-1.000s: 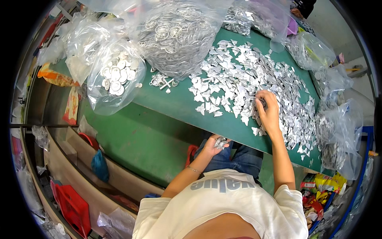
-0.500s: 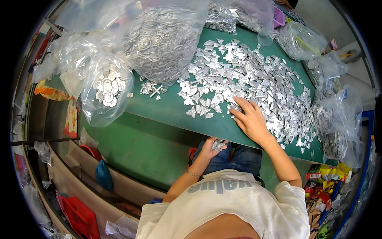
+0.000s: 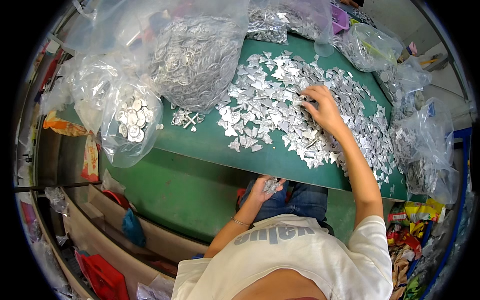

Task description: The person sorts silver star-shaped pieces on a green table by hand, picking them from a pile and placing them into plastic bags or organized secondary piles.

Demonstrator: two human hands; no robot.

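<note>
A wide spread of small flat silver metal pieces (image 3: 270, 90) lies on the green tabletop (image 3: 210, 150). My right hand (image 3: 321, 104) reaches into the middle of it, fingers curled and pinched on what appears to be one small metal piece (image 3: 299, 100). Below the table's near edge, over my lap, my left hand (image 3: 262, 189) is cupped palm up. A small heap of silver metal pieces (image 3: 271, 185) rests in it, the fingers bent around them.
A big clear bag of silver ring-like parts (image 3: 195, 65) stands at the back left, beside a bag of round discs (image 3: 134, 117). Loose cross-shaped parts (image 3: 190, 119) lie near it. More filled bags (image 3: 422, 150) line the right edge. A red basket (image 3: 102, 275) sits lower left.
My right hand has moved farther across the pile, from its near edge to its middle, and its fingers have closed. The left hand stays over the lap with its pieces.
</note>
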